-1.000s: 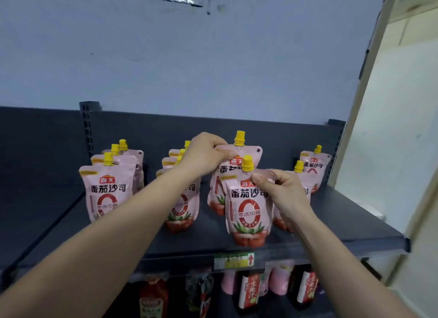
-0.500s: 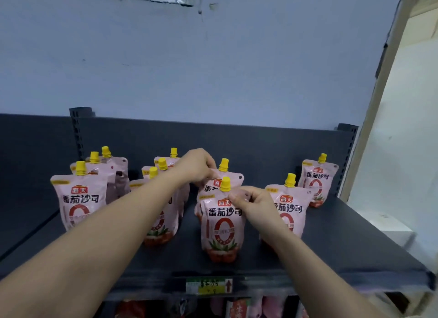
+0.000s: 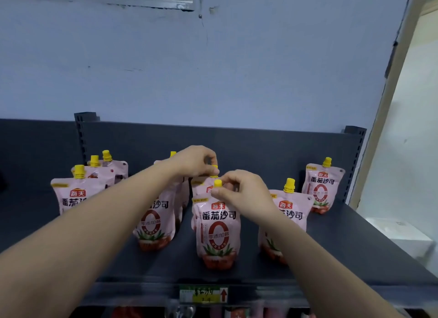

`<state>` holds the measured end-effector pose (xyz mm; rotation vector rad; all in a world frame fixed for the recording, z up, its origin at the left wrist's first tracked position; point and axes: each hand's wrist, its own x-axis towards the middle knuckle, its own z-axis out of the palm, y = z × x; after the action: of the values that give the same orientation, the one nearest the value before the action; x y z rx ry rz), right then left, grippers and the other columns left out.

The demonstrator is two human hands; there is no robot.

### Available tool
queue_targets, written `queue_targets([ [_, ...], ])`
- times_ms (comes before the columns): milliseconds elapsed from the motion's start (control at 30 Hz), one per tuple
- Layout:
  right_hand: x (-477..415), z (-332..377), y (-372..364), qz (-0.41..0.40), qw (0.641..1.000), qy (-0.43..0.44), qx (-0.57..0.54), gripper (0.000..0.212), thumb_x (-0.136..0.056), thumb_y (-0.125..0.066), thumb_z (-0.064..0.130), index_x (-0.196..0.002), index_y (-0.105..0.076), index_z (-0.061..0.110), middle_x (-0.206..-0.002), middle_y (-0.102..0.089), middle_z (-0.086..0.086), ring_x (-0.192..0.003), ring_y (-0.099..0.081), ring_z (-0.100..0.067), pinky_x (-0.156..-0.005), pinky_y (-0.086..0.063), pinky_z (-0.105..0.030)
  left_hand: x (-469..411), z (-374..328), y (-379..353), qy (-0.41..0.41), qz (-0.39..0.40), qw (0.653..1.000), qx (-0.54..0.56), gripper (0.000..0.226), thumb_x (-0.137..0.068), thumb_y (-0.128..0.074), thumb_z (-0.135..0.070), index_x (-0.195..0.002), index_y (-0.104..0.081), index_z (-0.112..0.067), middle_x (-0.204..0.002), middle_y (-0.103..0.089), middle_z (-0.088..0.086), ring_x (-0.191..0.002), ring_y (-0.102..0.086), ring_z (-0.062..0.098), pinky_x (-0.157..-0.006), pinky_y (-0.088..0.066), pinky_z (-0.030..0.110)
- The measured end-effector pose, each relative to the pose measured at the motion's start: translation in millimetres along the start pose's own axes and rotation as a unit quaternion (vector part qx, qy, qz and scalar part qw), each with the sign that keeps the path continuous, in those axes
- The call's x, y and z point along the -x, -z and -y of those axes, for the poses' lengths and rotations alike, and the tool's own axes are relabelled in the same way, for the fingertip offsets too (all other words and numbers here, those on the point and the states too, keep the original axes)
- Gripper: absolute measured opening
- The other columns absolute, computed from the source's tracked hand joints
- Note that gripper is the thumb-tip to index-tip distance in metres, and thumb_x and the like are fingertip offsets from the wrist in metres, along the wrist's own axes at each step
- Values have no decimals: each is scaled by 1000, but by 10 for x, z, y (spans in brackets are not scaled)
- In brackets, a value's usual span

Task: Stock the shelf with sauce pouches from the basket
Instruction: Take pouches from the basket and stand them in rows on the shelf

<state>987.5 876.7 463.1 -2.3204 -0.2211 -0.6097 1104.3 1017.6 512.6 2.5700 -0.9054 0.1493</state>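
Where the two hands meet over the middle of the shelf, a pink sauce pouch stands upright near the front edge, its yellow cap pinched between thumb and fingertips of the right hand — a closed grip on the spout alone. Directly behind it stands a second pouch, mostly hidden; the left hand curls over its top with the fingers bunched around the yellow cap, though how firmly they hold it cannot be told. To the left, partly covered by the left forearm, another pouch stands upright, and farther left a group of three pouches stands one behind another. On the right a pouch stands just behind the right wrist, and a lone pouch stands well apart near the back right corner — all upright, labels facing forward. A green-and-white price tag sits on the shelf's front lip, and blurred red packages show on the level below.
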Motion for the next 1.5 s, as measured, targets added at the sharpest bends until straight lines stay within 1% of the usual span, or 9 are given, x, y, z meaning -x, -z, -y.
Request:
queue_targets([
  [67,-74,23,-1,7,1000,-5,25,18,-81,-74,39,-80,-67,21,-77,-64,1,-76,-62,-17,-72,-55,-44,-68,-5,33,-9,10,1000,-8,12,-82,-73,-29,-77,-65,-23,-67,-61,-12,-63,-56,6,-58,-42,23],
  [167,-184,0,-29,14,999,-30,19,15,-81,-75,34,-81,-69,21,-71,-64,4,-68,-60,-14,-71,-56,-42,-174,13,85,-6,30,1000,2,13,-79,-77,-23,-75,-67,-16,-59,-61,-11,-53,-56,5,-56,-42,20],
  [333,-331,-68,-102,-8,999,-52,14,15,-80,-77,35,-76,-67,24,-67,-67,4,-66,-63,-14,-69,-56,-39,-379,100,148,3,49,999,10,14,-78,-79,-21,-81,-70,-10,-71,-68,0,-59,-61,13,-66,-53,30],
  [433,-412,-112,-124,-30,997,-65,20,16,-80,-77,35,-74,-66,25,-68,-67,2,-68,-66,-17,-68,-57,-40,-511,130,138,1,47,999,7,15,-78,-78,-19,-83,-71,-7,-73,-69,3,-57,-59,12,-63,-51,28],
  [533,-480,-144,-138,-41,996,-79,29,15,-81,-76,34,-76,-66,24,-71,-68,2,-71,-67,-17,-71,-57,-40,-631,161,113,4,43,999,9,12,-78,-78,-16,-81,-70,-7,-70,-68,3,-54,-58,11,-59,-49,25],
  [733,-598,-178,-178,-53,993,-92,58,15,-82,-74,35,-80,-66,23,-71,-66,5,-72,-65,-15,-71,-56,-37,-811,181,66,12,44,999,10,12,-80,-77,-15,-84,-71,-6,-68,-67,-1,-56,-60,10,-61,-51,25],
  [933,-655,-193,-222,-66,991,-100,63,16,-82,-74,35,-82,-68,20,-74,-67,4,-73,-66,-17,-71,-57,-39,-881,226,41,38,53,997,41,12,-82,-75,-13,-88,-70,-5,-67,-68,-2,-57,-64,11,-52,-50,19],
  [1167,-729,-190,-265,-64,990,-98,73,17,-84,-72,35,-82,-68,18,-75,-68,1,-73,-66,-19,-71,-57,-40,-910,244,22,40,55,997,43,7,-82,-74,-15,-84,-69,-11,-67,-67,-3,-56,-64,10,-52,-50,18],
  [1500,-777,-177,-294,-55,990,-95,83,18,-85,-71,34,-82,-68,16,-75,-68,-1,-73,-66,-20,-69,-57,-40,-887,275,7,35,44,997,51,9,-80,-76,-18,-80,-68,-14,-65,-67,-4,-57,-65,9,-54,-50,20],
])
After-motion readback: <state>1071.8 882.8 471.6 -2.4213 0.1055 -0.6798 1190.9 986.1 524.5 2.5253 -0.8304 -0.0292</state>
